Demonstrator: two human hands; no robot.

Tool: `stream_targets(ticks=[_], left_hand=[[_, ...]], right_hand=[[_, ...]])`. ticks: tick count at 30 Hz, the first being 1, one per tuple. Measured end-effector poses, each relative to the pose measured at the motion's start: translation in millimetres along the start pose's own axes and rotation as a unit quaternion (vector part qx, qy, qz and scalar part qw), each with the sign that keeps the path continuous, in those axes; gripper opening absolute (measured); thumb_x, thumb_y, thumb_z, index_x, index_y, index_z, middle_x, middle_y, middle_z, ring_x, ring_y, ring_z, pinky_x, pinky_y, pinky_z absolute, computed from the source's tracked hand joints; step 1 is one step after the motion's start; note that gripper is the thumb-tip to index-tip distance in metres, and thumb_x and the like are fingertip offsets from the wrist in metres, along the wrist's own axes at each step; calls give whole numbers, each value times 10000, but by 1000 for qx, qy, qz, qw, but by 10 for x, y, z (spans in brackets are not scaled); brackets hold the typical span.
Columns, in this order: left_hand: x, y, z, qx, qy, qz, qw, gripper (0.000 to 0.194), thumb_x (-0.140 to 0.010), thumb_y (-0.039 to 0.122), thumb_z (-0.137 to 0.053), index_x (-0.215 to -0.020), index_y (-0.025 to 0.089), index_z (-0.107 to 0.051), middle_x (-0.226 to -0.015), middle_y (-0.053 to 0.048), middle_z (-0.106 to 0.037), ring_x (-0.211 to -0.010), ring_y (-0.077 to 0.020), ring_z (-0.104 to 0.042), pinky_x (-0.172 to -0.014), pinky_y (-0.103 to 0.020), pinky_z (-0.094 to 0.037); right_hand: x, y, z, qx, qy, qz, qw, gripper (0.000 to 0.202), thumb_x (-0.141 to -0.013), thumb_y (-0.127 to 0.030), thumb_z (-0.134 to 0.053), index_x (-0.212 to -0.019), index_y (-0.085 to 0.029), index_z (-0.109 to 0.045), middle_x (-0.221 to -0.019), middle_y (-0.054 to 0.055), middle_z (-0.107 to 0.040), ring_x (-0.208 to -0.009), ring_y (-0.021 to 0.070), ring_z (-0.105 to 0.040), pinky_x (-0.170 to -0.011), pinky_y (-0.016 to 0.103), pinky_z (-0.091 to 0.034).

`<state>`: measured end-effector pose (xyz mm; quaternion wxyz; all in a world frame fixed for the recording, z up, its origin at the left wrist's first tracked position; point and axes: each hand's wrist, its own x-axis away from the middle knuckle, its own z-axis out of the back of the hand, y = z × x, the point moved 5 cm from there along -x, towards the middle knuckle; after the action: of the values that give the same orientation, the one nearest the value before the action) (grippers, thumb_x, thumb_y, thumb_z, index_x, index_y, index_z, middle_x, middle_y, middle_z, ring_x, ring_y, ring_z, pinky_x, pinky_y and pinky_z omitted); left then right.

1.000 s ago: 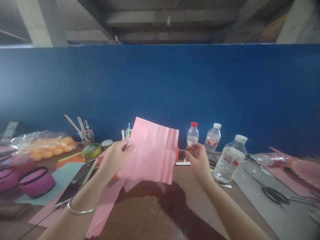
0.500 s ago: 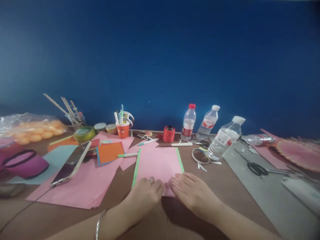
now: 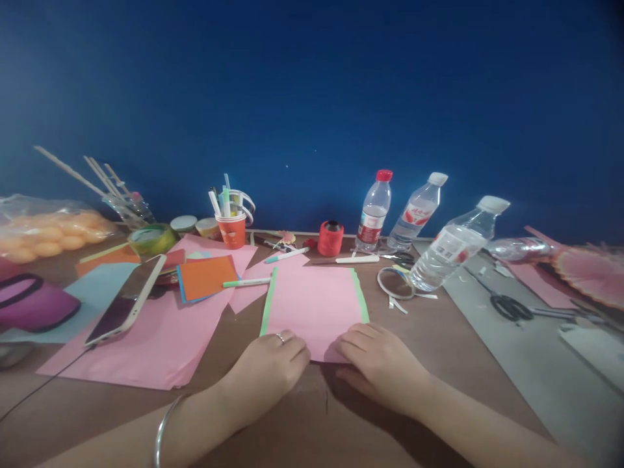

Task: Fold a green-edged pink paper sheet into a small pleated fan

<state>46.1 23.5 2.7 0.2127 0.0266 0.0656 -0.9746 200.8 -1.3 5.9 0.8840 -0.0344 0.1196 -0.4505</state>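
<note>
A pink sheet of paper (image 3: pixel 314 305) with green strips along its left and right sides lies flat in front of me. My left hand (image 3: pixel 275 364) is closed on its near left corner, fingers curled together, a ring on one finger and a bangle on the wrist. At the near right corner, my right hand (image 3: pixel 380 364) has its fingers bent over the paper's edge, with the thumb below. The thumb of my left hand is hidden. A green-and-white marker (image 3: pixel 247 282) lies just left of the sheet.
Water bottles (image 3: pixel 373 218) stand behind, right of a red roll (image 3: pixel 331 238). A cup of pens (image 3: pixel 231 231) stands back left. A phone (image 3: pixel 127 302) rests on pink paper (image 3: pixel 160 354). Black-handled scissors (image 3: pixel 509 307) lie on a grey board (image 3: pixel 492 351) at right.
My hands have moved slightly apart along the paper's near edge, showing more of that edge between them. The whole view has shifted a little, and the sheet stays flat.
</note>
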Motion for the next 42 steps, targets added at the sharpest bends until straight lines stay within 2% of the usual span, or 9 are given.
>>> stream_targets(ticks=[5,10,14,17,26,32,34,39,42], left_hand=[[-38,67,12,26,-10,2,1000,133,-852,84,-460,-850,168,-562,-794,-30,-580,-714,-191,-566,-611,-313,-468],[165,-148,96,73,-4,55,996,125,-864,285,-526,-855,174,-585,-838,-39,-610,-798,-213,-580,-682,-337,-480],[251,-250,137,103,42,43,993,224,-917,206,-413,-816,197,-613,-798,-21,-624,-802,-162,-581,-720,-274,-463],[217,-268,106,133,53,54,988,276,-928,192,-378,-801,201,-623,-761,-12,-624,-789,-142,-583,-726,-247,-456],[247,-386,29,194,49,129,971,144,-890,225,-466,-851,189,-600,-831,-13,-638,-771,-156,-596,-684,-274,-476],[415,-87,188,47,163,-30,985,157,-845,158,-485,-869,181,-638,-902,-38,-656,-833,-190,-594,-751,-335,-482],[419,9,195,32,152,-58,986,235,-860,155,-444,-982,180,-644,-1041,-36,-655,-928,-195,-588,-818,-336,-471],[356,13,140,20,110,-25,993,298,-887,234,-434,-1123,177,-607,-1192,-8,-618,-1110,-192,-524,-973,-314,-391],[365,-31,102,40,119,7,992,292,-872,238,-469,-1123,186,-608,-1191,6,-621,-1130,-178,-510,-1025,-300,-338]], right_hand=[[-123,-29,-38,-13,-21,13,1000,120,-864,-155,-531,-918,-217,-619,-795,5,-644,-774,163,-557,-695,259,-397],[-58,84,85,-29,-74,-22,997,187,-883,-153,-479,-746,-201,-597,-729,6,-630,-725,158,-553,-646,258,-384],[-79,93,155,-40,-91,-55,994,159,-860,-170,-505,-720,-204,-572,-738,0,-632,-732,164,-552,-643,270,-374],[-224,-17,158,-42,-97,-47,993,58,-841,-231,-557,-803,-205,-592,-800,7,-652,-738,173,-562,-655,287,-369],[-703,-119,10,-93,-185,-22,978,222,-909,-259,-434,-851,-194,-638,-798,40,-679,-755,177,-604,-648,268,-351],[-813,-37,-66,-119,-227,-21,966,182,-877,-220,-454,-776,-177,-598,-750,30,-663,-654,155,-570,-555,248,-298],[-832,-15,-97,-104,-219,-28,970,213,-892,-230,-430,-756,-170,-582,-743,37,-657,-662,162,-571,-556,256,-291],[-847,16,-214,-119,-200,-34,972,347,-931,-416,-403,-703,-201,-550,-672,-11,-630,-611,147,-559,-542,257,-276],[-857,39,-255,-110,-185,-32,976,329,-925,-416,-428,-700,-207,-545,-643,-21,-617,-572,140,-552,-523,259,-269]])
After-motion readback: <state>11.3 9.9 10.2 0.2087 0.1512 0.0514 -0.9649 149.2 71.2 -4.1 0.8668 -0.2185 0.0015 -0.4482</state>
